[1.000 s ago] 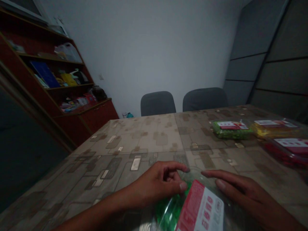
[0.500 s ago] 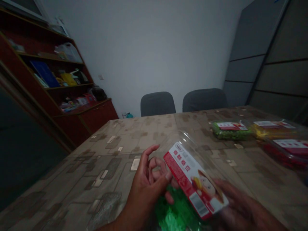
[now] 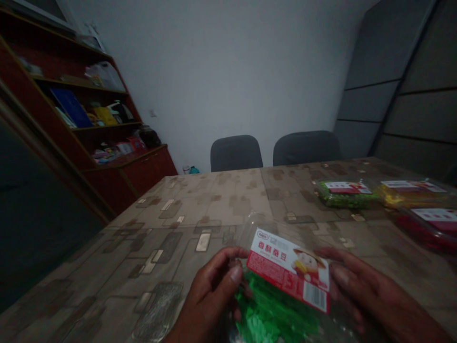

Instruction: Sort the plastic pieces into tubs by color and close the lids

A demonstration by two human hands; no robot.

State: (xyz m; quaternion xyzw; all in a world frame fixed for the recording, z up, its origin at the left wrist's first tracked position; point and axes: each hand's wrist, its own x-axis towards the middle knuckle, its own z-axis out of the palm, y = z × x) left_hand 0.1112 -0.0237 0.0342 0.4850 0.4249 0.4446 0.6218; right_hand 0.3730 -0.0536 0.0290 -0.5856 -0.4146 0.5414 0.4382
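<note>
A clear plastic clamshell box [image 3: 290,269] with a red and white label is at the front of the table. Bright green pieces [image 3: 271,309] show through its lower part; their kind I cannot make out. My left hand [image 3: 216,283] grips its left side, thumb near the edge and some fingers underneath. On the opposite side, my right hand [image 3: 362,286] is closed round the box's edge. Whether the lid is fully closed I cannot tell. Left of my left hand, a clear, flat plastic piece [image 3: 159,307] lies on the table.
A patterned cloth covers the table [image 3: 214,200]. At the right are similar clear boxes with light green [image 3: 344,197], yellow [image 3: 410,194] and red [image 3: 428,233] contents. Two grey chairs [image 3: 236,155] stand behind the far edge, and a wooden shelf unit [image 3: 143,169] stands at the left.
The box has turned so its label lies more level, and it sits slightly lower. My left fingers have moved from its near face to its left side; my right hand has risen along the edge.
</note>
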